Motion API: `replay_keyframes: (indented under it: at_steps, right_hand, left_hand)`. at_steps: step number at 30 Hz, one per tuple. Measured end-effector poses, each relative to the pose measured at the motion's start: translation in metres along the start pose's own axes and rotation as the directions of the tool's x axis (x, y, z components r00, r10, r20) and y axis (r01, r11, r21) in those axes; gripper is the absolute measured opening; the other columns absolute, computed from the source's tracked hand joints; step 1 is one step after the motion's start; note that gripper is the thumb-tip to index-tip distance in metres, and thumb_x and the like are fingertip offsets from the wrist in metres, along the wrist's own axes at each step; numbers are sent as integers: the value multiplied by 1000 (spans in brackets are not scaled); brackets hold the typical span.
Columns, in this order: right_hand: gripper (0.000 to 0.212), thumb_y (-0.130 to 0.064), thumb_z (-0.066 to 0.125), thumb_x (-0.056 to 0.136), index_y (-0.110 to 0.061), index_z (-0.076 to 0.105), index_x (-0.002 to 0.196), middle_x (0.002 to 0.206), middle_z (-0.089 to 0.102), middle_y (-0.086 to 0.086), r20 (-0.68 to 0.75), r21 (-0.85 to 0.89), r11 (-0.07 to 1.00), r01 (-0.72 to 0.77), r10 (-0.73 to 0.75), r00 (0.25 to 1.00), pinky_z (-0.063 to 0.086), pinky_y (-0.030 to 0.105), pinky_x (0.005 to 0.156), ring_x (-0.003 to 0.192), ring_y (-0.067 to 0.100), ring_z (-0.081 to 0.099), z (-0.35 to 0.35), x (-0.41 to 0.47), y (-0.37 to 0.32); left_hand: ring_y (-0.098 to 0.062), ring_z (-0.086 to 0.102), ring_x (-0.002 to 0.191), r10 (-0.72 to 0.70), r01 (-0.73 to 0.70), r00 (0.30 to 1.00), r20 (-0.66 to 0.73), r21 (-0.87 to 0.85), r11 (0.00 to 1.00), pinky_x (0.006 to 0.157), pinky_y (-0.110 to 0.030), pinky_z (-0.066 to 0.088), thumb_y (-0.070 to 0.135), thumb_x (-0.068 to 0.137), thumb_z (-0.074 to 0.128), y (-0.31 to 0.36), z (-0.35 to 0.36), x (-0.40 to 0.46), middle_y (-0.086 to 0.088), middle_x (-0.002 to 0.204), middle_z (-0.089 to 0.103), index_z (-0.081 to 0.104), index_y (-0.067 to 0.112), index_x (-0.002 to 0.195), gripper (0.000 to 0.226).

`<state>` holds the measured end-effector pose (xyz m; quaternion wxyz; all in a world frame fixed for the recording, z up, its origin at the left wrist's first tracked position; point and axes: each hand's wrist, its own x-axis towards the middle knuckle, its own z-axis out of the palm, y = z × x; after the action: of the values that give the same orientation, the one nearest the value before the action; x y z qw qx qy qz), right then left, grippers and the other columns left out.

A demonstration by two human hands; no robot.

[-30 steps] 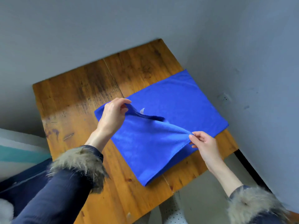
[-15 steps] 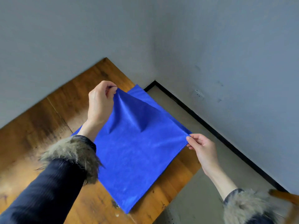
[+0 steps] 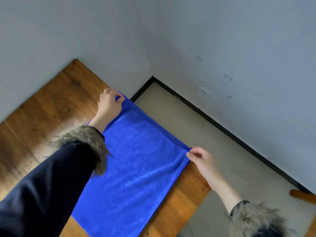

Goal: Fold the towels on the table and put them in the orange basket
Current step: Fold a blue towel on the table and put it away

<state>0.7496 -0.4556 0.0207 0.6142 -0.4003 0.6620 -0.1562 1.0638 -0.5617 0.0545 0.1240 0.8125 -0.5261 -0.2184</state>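
Now, head view: blue towel (image 3: 136, 168) lies flat on the wooden table (image 3: 51, 108), along its right edge. Left hand (image 3: 109, 103) pinches the far corner, right hand (image 3: 198, 156) pinches the near-right corner; it looks doubled over.

The left sleeve (image 3: 56, 182) covers the towel's (image 3: 136, 168) near left edge and runs out of the picture at the bottom left. The towel's near end is cut off by the bottom edge. The towel hides the table (image 3: 51, 106) beneath it, and the table runs off at the left. Right of the towel, the right sleeve (image 3: 256, 219) is blurred and cut off below. A brown wooden thing (image 3: 302, 196) at the right edge shows too little to name.
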Motion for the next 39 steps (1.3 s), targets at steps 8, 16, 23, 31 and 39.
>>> replay_keyframes:
  at_steps: [8,16,23,31,39]
  right_hand:
    - [4,-14,67,83,-13,66,80,85,66,2,-48,141,986,-93,101,994,46,33,89,88,18,61,1,13,1]
    - [4,-13,65,84,-10,66,81,87,68,5,-22,154,982,-108,113,993,51,33,85,88,19,63,-1,15,-3]
    - [5,-13,64,85,-11,66,81,86,68,6,-57,121,989,-88,95,994,50,33,84,83,17,61,1,13,-7]
    - [7,-13,63,85,-12,65,79,76,66,0,-109,-6,999,35,-35,993,51,31,78,72,13,61,6,-3,-44]
    - [8,-13,62,82,-17,63,75,78,66,-1,-33,-174,944,279,-289,957,51,31,76,77,16,62,31,-48,-124]
  left_hand:
    - [-26,24,136,141,-161,976,165,110,981,109,-44,22,14,90,57,-8,8,26,-3,148,36,68,8,95,14]
    - [-29,44,117,184,-189,981,64,74,979,97,-28,19,8,88,59,-14,13,27,-13,107,64,69,2,86,12]
    - [-29,56,98,197,-198,980,35,36,980,95,-33,31,3,87,58,-9,9,23,-13,94,68,69,0,83,12]
    - [-14,48,88,28,-33,998,-55,-95,995,76,-24,34,9,90,58,-14,-38,-14,-1,89,58,66,3,93,11]
    - [-24,56,85,-268,175,910,-317,-293,940,75,-27,36,6,88,55,-76,-132,-109,-9,87,64,67,3,91,12]
